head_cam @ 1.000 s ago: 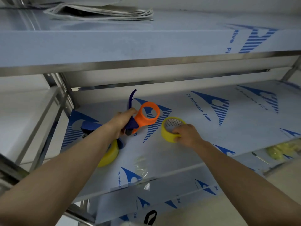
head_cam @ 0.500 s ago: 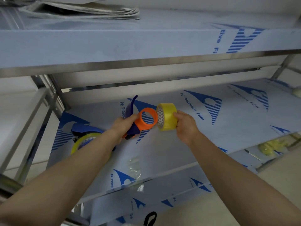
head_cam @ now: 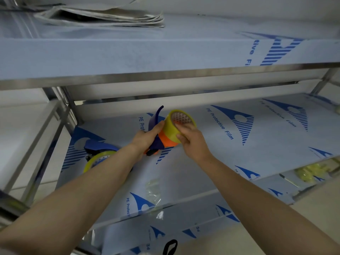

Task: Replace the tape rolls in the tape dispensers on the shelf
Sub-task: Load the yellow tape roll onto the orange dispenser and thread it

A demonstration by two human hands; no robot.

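Note:
My left hand (head_cam: 147, 138) grips a hand-held tape dispenser (head_cam: 158, 144) with a dark blue body and an orange spool hub, held above the middle shelf (head_cam: 230, 162). My right hand (head_cam: 191, 139) holds a yellow tape roll (head_cam: 173, 128) that sits partly over the orange hub, whose lower part still shows below the roll. A second blue dispenser (head_cam: 99, 150) loaded with a yellow roll lies on the shelf at the left, partly hidden behind my left forearm.
The shelves are steel, covered in blue protective film. A stack of newspapers (head_cam: 103, 15) lies on the top shelf (head_cam: 165, 54). Crumpled clear plastic (head_cam: 153, 192) lies near the middle shelf's front edge. Yellow items (head_cam: 309, 172) sit on the lower shelf at right.
My right hand lifted the yellow roll off the shelf, brought it to the dispenser and slid it partly onto the orange hub. My left hand kept holding the dispenser.

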